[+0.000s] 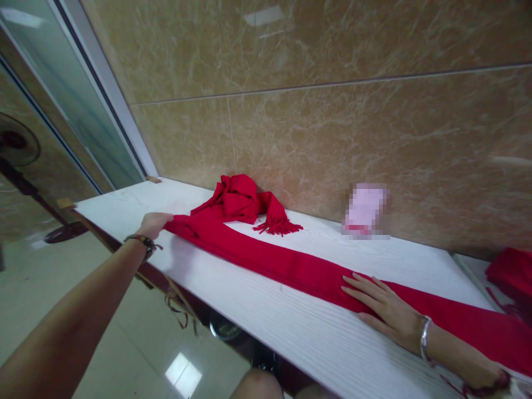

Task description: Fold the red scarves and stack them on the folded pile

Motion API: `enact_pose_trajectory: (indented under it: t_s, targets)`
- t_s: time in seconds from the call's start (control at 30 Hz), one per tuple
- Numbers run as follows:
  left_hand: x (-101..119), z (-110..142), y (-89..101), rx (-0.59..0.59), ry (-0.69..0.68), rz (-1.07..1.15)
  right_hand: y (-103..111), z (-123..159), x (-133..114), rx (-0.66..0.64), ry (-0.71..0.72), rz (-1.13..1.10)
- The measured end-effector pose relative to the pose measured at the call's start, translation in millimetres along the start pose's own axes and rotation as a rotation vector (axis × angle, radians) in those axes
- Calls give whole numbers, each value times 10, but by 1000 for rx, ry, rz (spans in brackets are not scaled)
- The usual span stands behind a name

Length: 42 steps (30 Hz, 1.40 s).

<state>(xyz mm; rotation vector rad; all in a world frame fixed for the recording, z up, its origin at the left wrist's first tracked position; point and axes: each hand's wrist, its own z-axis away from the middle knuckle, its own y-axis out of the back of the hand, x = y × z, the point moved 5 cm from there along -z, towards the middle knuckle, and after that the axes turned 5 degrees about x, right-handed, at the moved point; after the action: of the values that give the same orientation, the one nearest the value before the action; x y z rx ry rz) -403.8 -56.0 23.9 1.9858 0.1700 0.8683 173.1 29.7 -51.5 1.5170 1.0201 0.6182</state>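
Observation:
A long red scarf [274,263], folded into a band, stretches across the white table [249,305] and runs out of view at the right. My left hand [155,223] is closed on its left end, close to the table's front edge. Fingers spread, my right hand [378,302] lies flat on top of the band, right of the middle. Behind the left part, a bunched portion of red cloth [239,199] rests against the wall with its fringe [278,224] showing; whether it joins the band I cannot tell.
A blurred-out pink item [366,210] leans on the marbled wall [311,138] behind the table. More red cloth [511,277] lies at the far right. At left, a standing fan [16,138] is on the tiled floor [120,343]. Ties [178,305] hang below the table edge.

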Motion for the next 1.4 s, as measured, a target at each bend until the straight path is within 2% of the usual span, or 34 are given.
enact_pose_trajectory:
  t_s: [0.07,0.2,0.27,0.37,0.43,0.57,0.7,0.8,0.93,1.03,1.1,1.2,1.3,1.4]
  targets:
    - [-22,33,-136,-25,99,-41,13,-3,22,-11,-6,-22]
    - [60,132,-301,-111,82,-45,34,-115,43,-29,-6,-43]
    - [91,195,-332,-237,24,73,57,-256,-13,-2,13,-40]
    - [112,317,-331,-460,-40,343,67,-553,-225,42,101,-51]
    - [105,387,-314,-499,-28,408,20,-753,-389,31,158,-69]
    - [151,468,-323,-340,-40,282,-176,-989,-575,-24,209,-77]
    - [188,464,-321,-211,-27,221,-311,-989,-589,-14,225,-22]
    - [161,379,-158,-62,-39,40,-307,-956,-584,24,217,-2]
    - [161,290,122,172,-169,-310,-286,-947,-593,40,221,0]
    - [54,255,195,264,-124,-419,-280,-946,-586,48,220,-12]
    - [-69,225,165,264,-36,-378,-276,-940,-581,55,220,-24]
    - [-207,168,26,147,38,-245,-273,-928,-582,57,218,-30]
    - [-210,111,-78,27,-18,-167,-275,-923,-581,61,211,-22]
    - [-205,51,-14,64,-52,-205,-287,-924,-568,64,207,-11]
